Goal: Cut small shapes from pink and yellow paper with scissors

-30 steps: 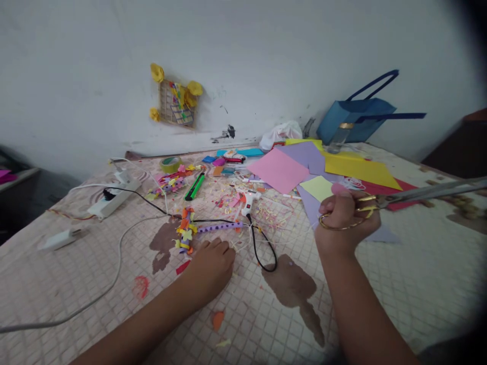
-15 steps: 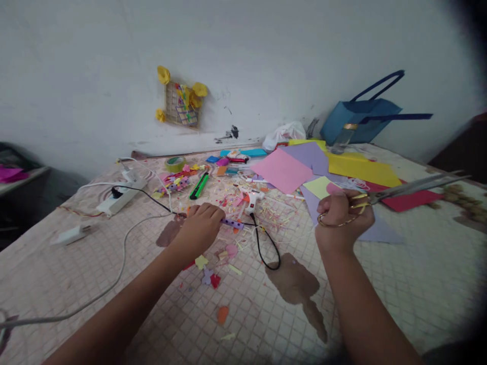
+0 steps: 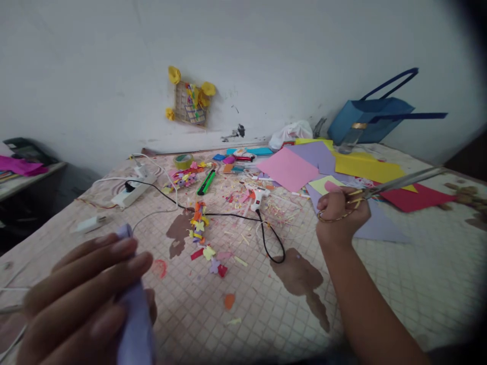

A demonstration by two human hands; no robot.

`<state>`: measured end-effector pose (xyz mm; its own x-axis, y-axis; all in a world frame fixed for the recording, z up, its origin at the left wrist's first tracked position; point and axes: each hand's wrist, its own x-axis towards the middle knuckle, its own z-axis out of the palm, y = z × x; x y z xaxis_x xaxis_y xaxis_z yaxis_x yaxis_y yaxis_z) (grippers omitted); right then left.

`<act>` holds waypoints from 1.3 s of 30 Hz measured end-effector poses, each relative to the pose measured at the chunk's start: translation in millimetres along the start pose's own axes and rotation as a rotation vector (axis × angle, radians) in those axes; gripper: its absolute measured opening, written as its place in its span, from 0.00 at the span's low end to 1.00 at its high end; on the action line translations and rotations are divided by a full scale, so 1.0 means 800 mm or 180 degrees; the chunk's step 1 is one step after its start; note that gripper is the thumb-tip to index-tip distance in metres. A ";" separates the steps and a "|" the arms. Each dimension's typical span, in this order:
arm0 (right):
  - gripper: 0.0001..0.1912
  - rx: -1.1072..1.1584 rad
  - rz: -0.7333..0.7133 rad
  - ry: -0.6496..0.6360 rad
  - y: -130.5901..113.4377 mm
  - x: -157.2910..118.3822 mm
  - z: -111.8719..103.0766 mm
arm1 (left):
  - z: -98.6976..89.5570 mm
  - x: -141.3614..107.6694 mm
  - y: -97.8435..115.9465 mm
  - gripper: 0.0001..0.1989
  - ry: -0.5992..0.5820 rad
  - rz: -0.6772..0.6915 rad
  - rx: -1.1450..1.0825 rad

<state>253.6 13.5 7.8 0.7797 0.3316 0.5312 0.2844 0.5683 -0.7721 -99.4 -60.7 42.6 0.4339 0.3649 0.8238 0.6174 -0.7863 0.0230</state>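
Observation:
Close to the camera at lower left, my left hand [image 3: 87,299] is closed around a lilac paper tube [image 3: 135,324]. Part of the tube is hidden behind the fingers, and its lower end runs out of the frame. My right hand [image 3: 340,213] holds a pair of scissors [image 3: 403,183] by the gold handles, with the long blades pointing right above the table. A tube covered in orange and yellow paper shapes [image 3: 198,223] lies on the table beyond my left hand. Loose paper flowers [image 3: 209,252] lie just in front of it.
A white glue gun [image 3: 258,196] with a looped black cord, a green cutter [image 3: 206,182], tape [image 3: 184,161] and paper scraps cover the middle. Coloured sheets [image 3: 288,169], a jar [image 3: 352,139] and a blue bag [image 3: 369,119] stand right. A power strip [image 3: 133,191] with cables lies left.
My left hand has come from the table's middle toward the camera with the lilac tube, uncovering the decorated tube. My right hand still holds the scissors in nearly the same place. The view has shifted slightly.

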 end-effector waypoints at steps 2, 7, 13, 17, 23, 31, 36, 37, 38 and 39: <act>0.03 -0.0019 0.0008 -0.0002 0.003 0.000 0.000 | 0.001 0.009 0.007 0.33 -0.0287 -0.0112 0.0118; 0.03 -0.0034 0.0035 0.0005 0.006 0.002 -0.001 | 0.025 -0.022 -0.004 0.10 -0.1712 -0.0612 0.0613; 0.02 -0.0073 0.0086 -0.0069 0.003 0.001 0.000 | 0.015 -0.090 -0.027 0.12 -0.2607 -0.1072 0.0911; 0.03 -0.0073 0.0066 -0.0068 0.000 0.001 -0.001 | 0.028 -0.047 -0.013 0.12 -0.2447 -0.1120 0.0602; 0.04 -0.0130 0.0098 -0.0090 0.006 0.003 -0.003 | 0.154 0.067 0.022 0.16 -0.2860 -0.1456 -0.0383; 0.04 -0.0045 0.0478 -0.0348 0.028 -0.002 0.002 | 0.233 0.089 0.025 0.10 -0.3265 -0.0986 -0.0709; 0.05 0.0123 0.0515 -0.0143 0.023 0.006 0.000 | 0.165 0.087 0.019 0.13 -0.3190 -0.0959 -0.0624; 0.05 0.0152 0.0509 -0.0097 0.020 0.007 -0.001 | 0.149 0.088 0.019 0.13 -0.3249 -0.0899 -0.0670; 0.06 0.0182 0.0506 -0.0058 0.018 0.009 -0.002 | 0.133 0.088 0.021 0.13 -0.3408 -0.0712 -0.0780; 0.06 0.0214 0.0506 -0.0022 0.016 0.010 -0.003 | 0.118 0.089 0.025 0.12 -0.3591 -0.0506 -0.0929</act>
<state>265.2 21.3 1.4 0.8079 0.4265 0.4068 0.1195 0.5573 -0.8217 5.9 -3.7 48.0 0.7913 0.5888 -0.1647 0.6068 -0.7231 0.3299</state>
